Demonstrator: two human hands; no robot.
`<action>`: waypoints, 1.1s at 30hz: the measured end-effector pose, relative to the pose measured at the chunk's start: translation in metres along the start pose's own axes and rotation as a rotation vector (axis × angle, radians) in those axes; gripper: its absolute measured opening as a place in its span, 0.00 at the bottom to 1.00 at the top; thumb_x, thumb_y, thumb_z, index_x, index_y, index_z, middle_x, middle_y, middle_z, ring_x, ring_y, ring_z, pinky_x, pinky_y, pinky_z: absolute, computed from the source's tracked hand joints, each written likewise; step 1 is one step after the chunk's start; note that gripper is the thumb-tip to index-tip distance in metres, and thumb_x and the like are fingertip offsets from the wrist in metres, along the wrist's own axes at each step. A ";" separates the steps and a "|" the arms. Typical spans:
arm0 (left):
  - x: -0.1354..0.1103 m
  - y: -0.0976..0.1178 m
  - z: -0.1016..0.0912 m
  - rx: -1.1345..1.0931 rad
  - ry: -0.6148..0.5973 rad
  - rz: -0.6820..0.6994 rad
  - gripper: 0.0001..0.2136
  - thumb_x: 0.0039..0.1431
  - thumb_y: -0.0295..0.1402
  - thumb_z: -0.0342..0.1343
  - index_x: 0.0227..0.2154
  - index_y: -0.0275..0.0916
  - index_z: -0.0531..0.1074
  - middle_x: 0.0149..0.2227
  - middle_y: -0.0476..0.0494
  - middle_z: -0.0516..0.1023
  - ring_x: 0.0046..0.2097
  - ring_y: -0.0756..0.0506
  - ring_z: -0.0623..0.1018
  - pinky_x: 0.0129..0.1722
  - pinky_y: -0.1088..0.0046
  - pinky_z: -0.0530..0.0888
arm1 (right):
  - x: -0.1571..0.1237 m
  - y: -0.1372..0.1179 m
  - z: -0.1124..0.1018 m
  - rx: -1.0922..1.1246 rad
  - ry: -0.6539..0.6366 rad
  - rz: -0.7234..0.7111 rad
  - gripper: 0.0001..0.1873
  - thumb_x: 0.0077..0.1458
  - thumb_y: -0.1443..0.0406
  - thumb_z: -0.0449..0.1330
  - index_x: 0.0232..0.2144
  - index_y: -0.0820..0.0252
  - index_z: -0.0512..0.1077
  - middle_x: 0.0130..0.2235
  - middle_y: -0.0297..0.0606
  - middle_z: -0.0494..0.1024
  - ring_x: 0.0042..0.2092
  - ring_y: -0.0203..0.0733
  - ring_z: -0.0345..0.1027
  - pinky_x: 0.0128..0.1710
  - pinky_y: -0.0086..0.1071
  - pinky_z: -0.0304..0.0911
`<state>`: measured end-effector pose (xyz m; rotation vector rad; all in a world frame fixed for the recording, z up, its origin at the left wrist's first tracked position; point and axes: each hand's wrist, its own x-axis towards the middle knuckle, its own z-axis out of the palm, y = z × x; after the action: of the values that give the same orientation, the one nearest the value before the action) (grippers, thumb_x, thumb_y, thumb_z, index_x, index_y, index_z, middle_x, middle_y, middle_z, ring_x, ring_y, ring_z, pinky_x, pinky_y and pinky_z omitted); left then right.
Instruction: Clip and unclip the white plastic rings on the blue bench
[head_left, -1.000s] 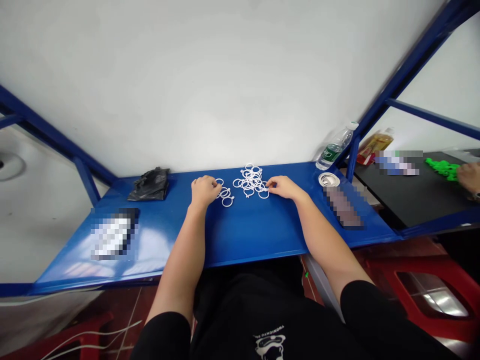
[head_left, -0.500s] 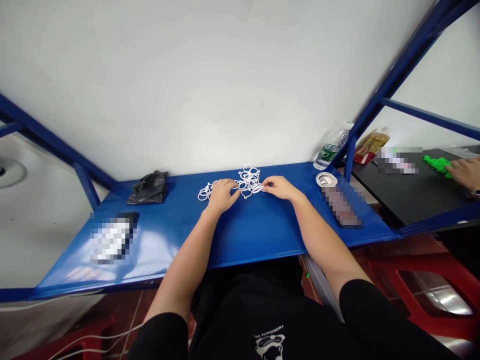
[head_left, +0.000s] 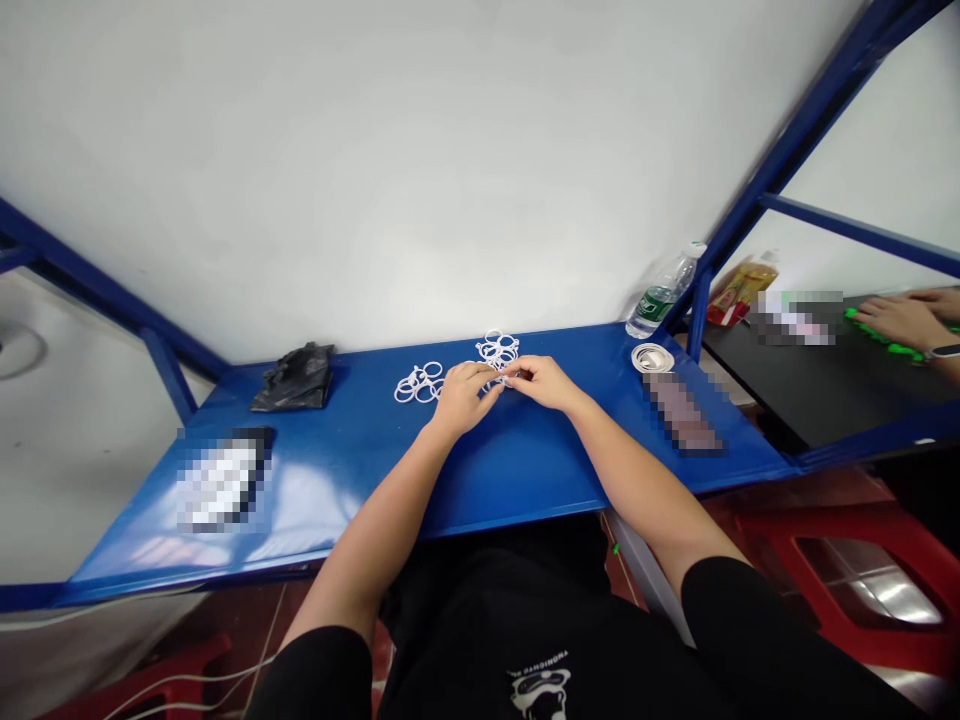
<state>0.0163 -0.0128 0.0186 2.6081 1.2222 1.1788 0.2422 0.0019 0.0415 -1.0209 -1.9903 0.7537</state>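
Several white plastic rings lie linked in a loose pile (head_left: 496, 350) on the blue metal shelf (head_left: 360, 480). A smaller cluster of the same rings (head_left: 418, 383) sits to its left. My left hand (head_left: 465, 395) and my right hand (head_left: 544, 382) meet at the front of the pile, their fingertips close together. White ring edges show between the fingertips, partly hidden by my fingers, and both hands seem to pinch them.
A black plastic bag (head_left: 294, 378) and a blurred flat item (head_left: 223, 480) lie on the shelf's left. On its right are a white coil (head_left: 652, 357), a blurred item (head_left: 681, 412) and a water bottle (head_left: 661, 305). A co-worker's hands (head_left: 904, 320) work at green pieces on a black table.
My left hand has moved right, off the left ring cluster, and now meets my right hand at the pile. The co-worker's hands have shifted over the green pieces.
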 end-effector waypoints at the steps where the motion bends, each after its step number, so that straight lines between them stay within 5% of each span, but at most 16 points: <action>1: 0.000 -0.001 0.000 -0.001 0.015 -0.013 0.10 0.72 0.40 0.58 0.46 0.45 0.83 0.49 0.40 0.85 0.51 0.40 0.82 0.54 0.56 0.75 | 0.000 -0.001 0.002 0.003 -0.001 -0.006 0.09 0.59 0.63 0.66 0.41 0.57 0.85 0.35 0.35 0.85 0.31 0.37 0.72 0.32 0.30 0.65; 19: 0.004 -0.001 -0.004 -0.032 0.054 -0.042 0.07 0.69 0.35 0.60 0.35 0.45 0.81 0.41 0.46 0.86 0.45 0.42 0.84 0.60 0.54 0.72 | -0.001 -0.004 0.020 0.113 0.130 0.024 0.10 0.58 0.57 0.68 0.34 0.57 0.83 0.33 0.37 0.85 0.33 0.41 0.76 0.36 0.34 0.70; 25: 0.003 -0.002 -0.008 -0.080 0.053 -0.037 0.11 0.69 0.40 0.61 0.50 0.44 0.80 0.50 0.41 0.85 0.52 0.40 0.82 0.56 0.58 0.75 | 0.002 -0.001 0.025 0.259 0.177 0.091 0.14 0.56 0.53 0.70 0.36 0.57 0.82 0.32 0.36 0.84 0.32 0.40 0.75 0.35 0.34 0.70; 33: 0.006 -0.020 -0.023 0.074 0.125 -0.164 0.08 0.70 0.33 0.57 0.39 0.44 0.82 0.42 0.43 0.86 0.47 0.41 0.83 0.57 0.58 0.72 | 0.006 0.015 0.001 0.184 0.189 0.120 0.13 0.59 0.58 0.66 0.44 0.56 0.84 0.39 0.39 0.86 0.37 0.42 0.79 0.40 0.36 0.73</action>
<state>-0.0089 -0.0015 0.0321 2.4592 1.4977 1.3050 0.2451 0.0149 0.0317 -1.0670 -1.6791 0.8549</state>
